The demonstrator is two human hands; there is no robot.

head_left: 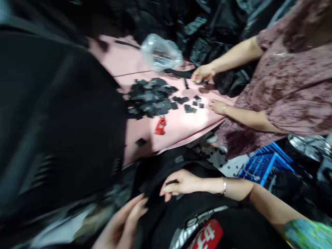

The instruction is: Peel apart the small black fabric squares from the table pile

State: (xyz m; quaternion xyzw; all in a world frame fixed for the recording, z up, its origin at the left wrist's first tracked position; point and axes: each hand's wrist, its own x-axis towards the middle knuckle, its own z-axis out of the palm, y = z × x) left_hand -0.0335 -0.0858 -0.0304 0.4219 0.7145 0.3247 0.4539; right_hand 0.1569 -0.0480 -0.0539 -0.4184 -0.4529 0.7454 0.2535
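Black fabric (192, 207) spreads below the table edge, with white lettering and a red printed patch (207, 235) on it. My left hand (124, 221), at the bottom, has its thumb and fingers pinched together at the edge of this fabric. Over the fabric, my right hand (180, 183), with a bracelet on the wrist, curls its fingers round a small black strip (171, 182). Only part of that strip shows between the fingers.
A pink-topped table (186, 129) bears a heap of black square pieces (151, 95), a small red item (160, 126) and a clear plastic bag (162, 52). At right, a co-worker (285, 79) handles black pieces. Blue crates (272, 160) stand below; a large black mass (62, 114) fills the left.
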